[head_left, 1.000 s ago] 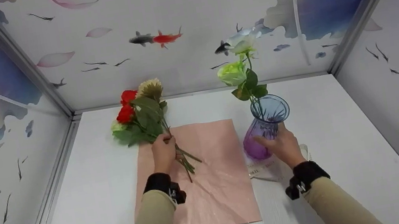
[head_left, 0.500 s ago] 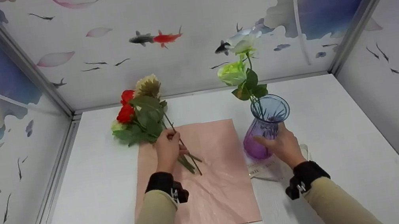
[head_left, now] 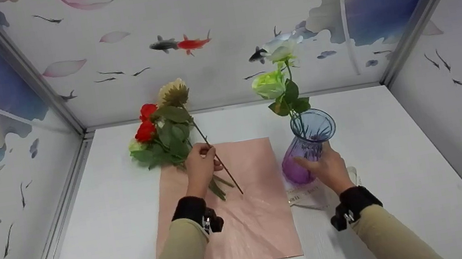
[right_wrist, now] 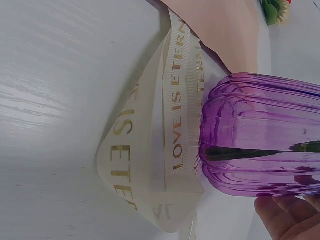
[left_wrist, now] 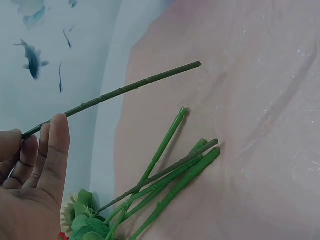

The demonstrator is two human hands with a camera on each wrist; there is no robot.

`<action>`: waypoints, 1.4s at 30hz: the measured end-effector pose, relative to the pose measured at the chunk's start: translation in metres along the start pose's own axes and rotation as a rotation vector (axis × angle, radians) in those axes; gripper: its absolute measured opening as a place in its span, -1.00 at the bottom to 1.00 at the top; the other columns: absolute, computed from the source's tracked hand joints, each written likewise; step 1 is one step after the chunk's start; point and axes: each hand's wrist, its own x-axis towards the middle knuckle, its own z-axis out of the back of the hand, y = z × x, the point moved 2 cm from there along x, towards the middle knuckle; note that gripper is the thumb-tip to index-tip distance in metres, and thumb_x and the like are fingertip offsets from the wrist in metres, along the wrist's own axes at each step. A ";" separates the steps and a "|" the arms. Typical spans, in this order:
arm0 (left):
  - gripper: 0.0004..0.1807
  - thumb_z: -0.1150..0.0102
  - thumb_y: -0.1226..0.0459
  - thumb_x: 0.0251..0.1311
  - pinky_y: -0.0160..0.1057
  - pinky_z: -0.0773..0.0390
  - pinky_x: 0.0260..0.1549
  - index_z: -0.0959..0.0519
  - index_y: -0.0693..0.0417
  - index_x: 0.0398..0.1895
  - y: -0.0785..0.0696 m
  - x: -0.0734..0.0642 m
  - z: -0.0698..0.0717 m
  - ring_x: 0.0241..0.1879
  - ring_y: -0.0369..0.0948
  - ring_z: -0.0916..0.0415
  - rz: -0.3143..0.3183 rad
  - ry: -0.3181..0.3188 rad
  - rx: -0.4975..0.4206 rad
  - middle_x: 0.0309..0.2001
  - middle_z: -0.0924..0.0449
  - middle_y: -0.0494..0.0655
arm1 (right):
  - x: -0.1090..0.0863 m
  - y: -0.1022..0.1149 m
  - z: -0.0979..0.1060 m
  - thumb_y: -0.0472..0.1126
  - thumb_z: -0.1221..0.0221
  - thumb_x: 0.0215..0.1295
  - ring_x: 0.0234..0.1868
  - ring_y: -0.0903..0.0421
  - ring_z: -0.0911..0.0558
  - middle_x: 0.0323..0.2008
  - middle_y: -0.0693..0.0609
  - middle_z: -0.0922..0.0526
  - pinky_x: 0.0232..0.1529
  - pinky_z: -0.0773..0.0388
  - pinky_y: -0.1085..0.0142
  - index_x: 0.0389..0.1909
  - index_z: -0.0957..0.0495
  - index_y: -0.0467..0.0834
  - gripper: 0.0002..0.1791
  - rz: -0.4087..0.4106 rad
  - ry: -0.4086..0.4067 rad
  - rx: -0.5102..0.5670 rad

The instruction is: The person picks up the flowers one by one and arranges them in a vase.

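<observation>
My left hand (head_left: 201, 166) pinches the thin dark stem (left_wrist: 135, 86) of a cream chrysanthemum-like flower (head_left: 173, 93), its cut end slanting down over the pink paper. Beside it lie red roses (head_left: 145, 131), green leaves and a pale green bloom (head_left: 136, 146). Several loose stems (left_wrist: 170, 185) from this bunch rest on the paper in the left wrist view. My right hand (head_left: 332, 166) grips a fluted glass vase (head_left: 296, 163), blue at the mouth and purple below. A pale green rose (head_left: 269, 85) and a white rose (head_left: 282, 51) stand in it.
Pink wrapping paper (head_left: 251, 228) covers the middle of the white table (head_left: 404, 167). A folded cream ribbon (right_wrist: 120, 150) with gold lettering lies by the vase's base. Panels printed with fish and petals enclose the table at the back and both sides.
My left hand has shifted right and slightly up, drawing the cream flower and its stem away from the bunch. My right hand and the vase have stayed in place.
</observation>
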 end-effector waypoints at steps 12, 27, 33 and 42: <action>-0.84 -0.07 0.35 0.51 -0.10 -0.75 -0.26 -0.45 0.16 0.06 -0.013 -0.003 -0.011 -0.31 0.09 -0.67 -0.048 0.021 -0.050 -0.13 -0.47 0.12 | 0.000 0.000 0.000 0.39 -0.37 0.13 0.35 -0.35 -0.46 0.36 -0.38 -0.44 0.31 -0.41 -0.21 0.58 0.02 -0.17 0.23 -0.001 -0.005 0.003; -0.82 -0.06 0.35 0.51 -0.09 -0.75 -0.25 -0.43 0.12 0.10 -0.037 -0.011 -0.028 -0.31 0.08 -0.68 -0.123 0.078 -0.058 -0.13 -0.52 0.14 | 0.000 0.000 0.001 0.42 -0.36 0.12 0.40 -0.33 -0.42 0.41 -0.36 -0.38 0.36 -0.36 -0.22 0.61 0.09 -0.17 0.28 -0.020 0.018 0.005; -0.82 -0.05 0.34 0.52 -0.13 -0.75 -0.26 -0.43 0.10 0.10 -0.048 -0.014 -0.036 -0.27 0.10 -0.69 -0.157 0.095 -0.043 -0.13 -0.54 0.10 | 0.000 0.000 0.000 0.43 -0.36 0.11 0.42 -0.32 -0.40 0.43 -0.34 -0.36 0.37 -0.34 -0.22 0.62 0.11 -0.15 0.30 -0.029 0.031 0.014; -0.81 -0.06 0.36 0.51 -0.12 -0.75 -0.27 -0.44 0.12 0.11 -0.064 -0.020 -0.048 -0.27 0.05 -0.70 -0.254 0.144 -0.042 -0.12 -0.55 0.10 | 0.000 -0.001 0.000 0.40 -0.36 0.13 0.40 -0.34 -0.41 0.41 -0.37 -0.37 0.36 -0.36 -0.22 0.61 0.10 -0.18 0.28 -0.020 0.020 0.004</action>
